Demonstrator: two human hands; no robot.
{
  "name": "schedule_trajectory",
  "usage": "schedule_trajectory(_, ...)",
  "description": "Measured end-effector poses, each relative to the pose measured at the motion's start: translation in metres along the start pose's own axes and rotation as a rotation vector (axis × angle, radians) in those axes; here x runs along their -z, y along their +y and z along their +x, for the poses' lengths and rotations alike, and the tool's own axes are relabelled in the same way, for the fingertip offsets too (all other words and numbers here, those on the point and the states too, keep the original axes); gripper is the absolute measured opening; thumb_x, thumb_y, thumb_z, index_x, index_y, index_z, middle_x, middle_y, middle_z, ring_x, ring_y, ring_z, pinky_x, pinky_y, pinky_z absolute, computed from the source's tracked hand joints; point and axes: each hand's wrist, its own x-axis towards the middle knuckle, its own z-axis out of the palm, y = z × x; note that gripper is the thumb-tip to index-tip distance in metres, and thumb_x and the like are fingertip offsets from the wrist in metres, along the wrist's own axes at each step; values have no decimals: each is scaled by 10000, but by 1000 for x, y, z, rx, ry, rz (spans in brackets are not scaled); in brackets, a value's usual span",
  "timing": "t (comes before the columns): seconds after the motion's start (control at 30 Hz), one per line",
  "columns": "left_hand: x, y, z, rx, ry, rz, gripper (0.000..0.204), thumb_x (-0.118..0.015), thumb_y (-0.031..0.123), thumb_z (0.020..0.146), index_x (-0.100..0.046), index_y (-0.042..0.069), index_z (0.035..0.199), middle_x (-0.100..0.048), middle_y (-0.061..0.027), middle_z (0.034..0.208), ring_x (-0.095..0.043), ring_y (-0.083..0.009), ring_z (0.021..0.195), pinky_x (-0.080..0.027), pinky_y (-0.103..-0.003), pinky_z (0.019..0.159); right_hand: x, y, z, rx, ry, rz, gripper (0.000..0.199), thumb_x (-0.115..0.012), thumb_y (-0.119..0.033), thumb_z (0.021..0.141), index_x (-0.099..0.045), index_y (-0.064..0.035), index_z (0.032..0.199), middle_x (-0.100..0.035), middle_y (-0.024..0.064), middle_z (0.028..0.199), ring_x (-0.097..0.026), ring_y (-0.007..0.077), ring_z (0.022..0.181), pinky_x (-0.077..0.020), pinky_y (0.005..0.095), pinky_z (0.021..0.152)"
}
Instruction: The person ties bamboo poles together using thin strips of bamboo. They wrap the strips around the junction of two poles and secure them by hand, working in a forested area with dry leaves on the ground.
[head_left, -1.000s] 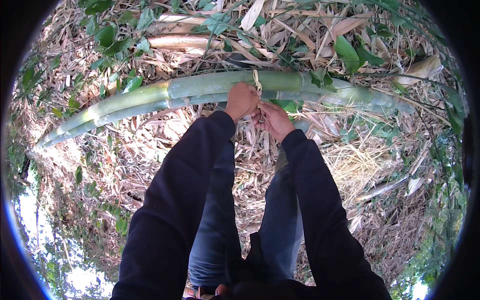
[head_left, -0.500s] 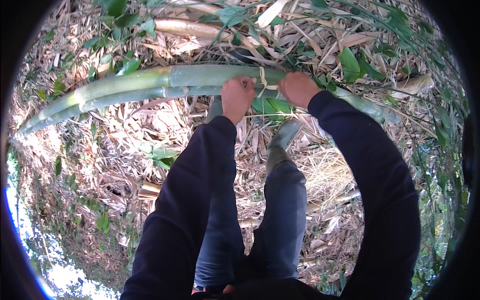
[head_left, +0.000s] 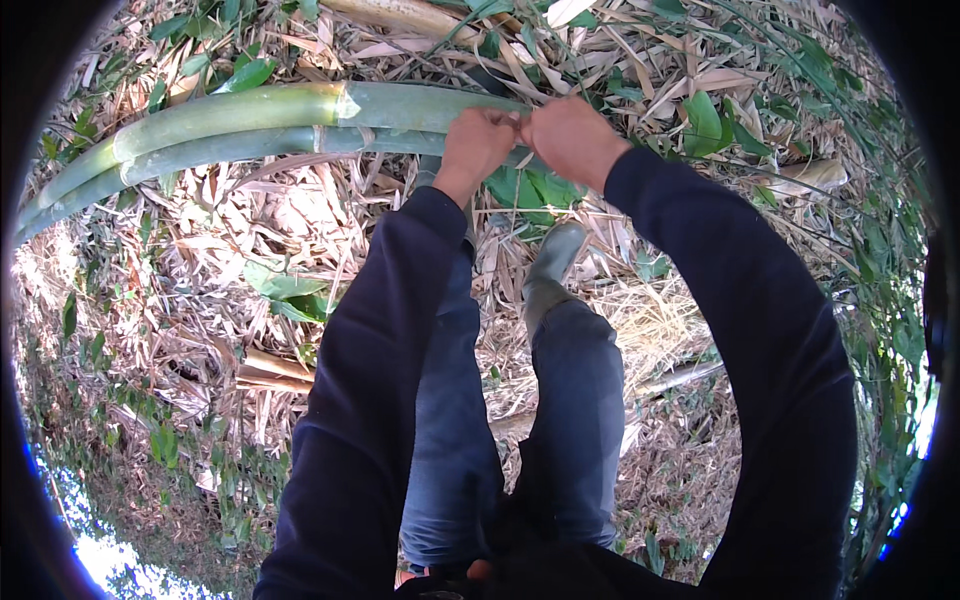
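Two thick green bamboo stalks lie side by side across the ground, bending down toward the left. My left hand is closed in a pinch over their right part, fingertips pointing right. Against it, my right hand is closed too, its fingertips meeting those of the left. Both pinch at the spot where a pale flat strip is tied round the stalks; the fingers now hide most of that strip. Behind my right hand the stalks are largely covered.
Dry bamboo leaves litter the ground, with green leaves growing through at the right. My boot stands just below the stalks. A cut dry piece of bamboo lies at the left, another dry stem at the far edge.
My hands have come together from either side of the strip's knot, and their fingertips now meet over it. The stalks sit higher in view as the view has shifted.
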Motion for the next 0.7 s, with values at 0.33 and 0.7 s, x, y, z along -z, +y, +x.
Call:
schedule_trajectory(0.33, -24, 22, 31, -142, -230, 885, 304, -702, 310, 683, -667, 10, 645, -627, -149, 593, -636, -285, 601, -498, -368, 580, -49, -65, -35, -373, 318, 149, 95, -589, -125, 721, -631, -55, 769, -642, 75, 693, -646, 224, 668, -530, 350, 618)
schedule_trajectory(0.7, -41, 31, -7, 230, -138, 167, 187, -620, 120, 803, -659, -36, 707, -644, -102, 662, -572, -152, 508, -410, -306, 428, -75, -101, -49, -1003, 542, 2609, 298, -456, -322, 973, -564, -45, 960, -593, 48, 748, -584, 170, 653, -489, 315, 574)
